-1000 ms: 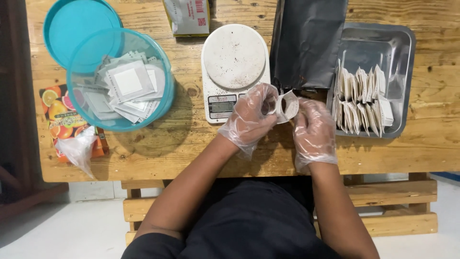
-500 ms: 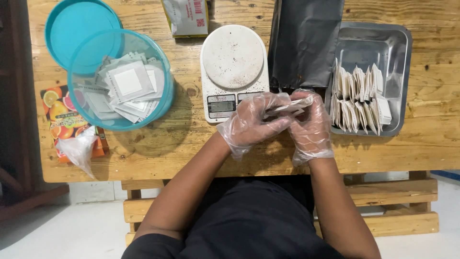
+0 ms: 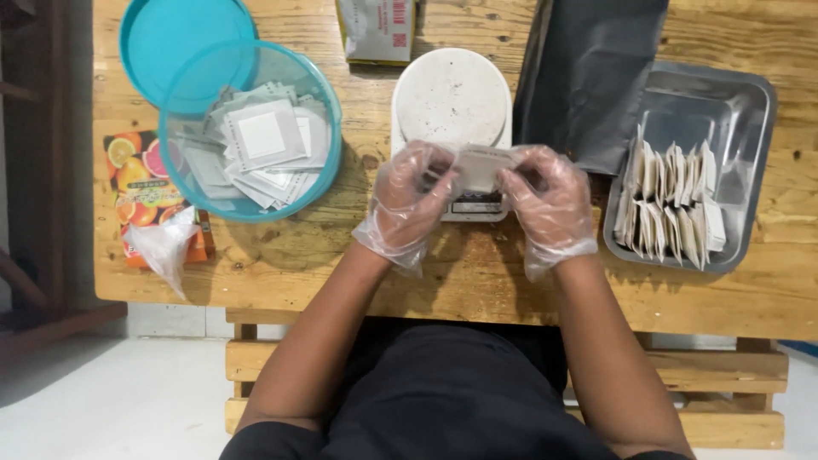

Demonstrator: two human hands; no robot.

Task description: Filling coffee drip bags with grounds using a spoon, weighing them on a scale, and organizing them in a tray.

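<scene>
- The left hand [image 3: 409,200], in a thin clear glove, is closed with the fingers on the left end of a small pale sachet [image 3: 482,166].
- The right hand [image 3: 550,200], gloved the same way, is closed on the right end of the same sachet, so both hands hold it between them.
- The sachet is in the middle of the frame, held flat and a little above the worktop [image 3: 298,255], in front of the lower part of the scale [image 3: 452,106].
- The scale is white with a round plate; it stands at the upper middle of the frame and its display is mostly hidden behind the hands.
- On the right side a metal tray [image 3: 733,111] holds a row of sachets [image 3: 669,204] standing on edge in its lower half; the upper half of the tray is bare.
- A dark grey bag [image 3: 596,68] lies between the scale and the tray, and its edge goes over the tray's left rim.
- At the upper left a round turquoise tub [image 3: 328,170] contains a loose pile of flat empty sachets [image 3: 260,145]; its lid [image 3: 179,38] lies partly under it.
- At the left edge a box with fruit pictures [image 3: 136,166] lies on the worktop, with a crumpled clear plastic [image 3: 162,243] on top of it.
- A white packet [image 3: 375,30] is at the top edge, just above the scale.
</scene>
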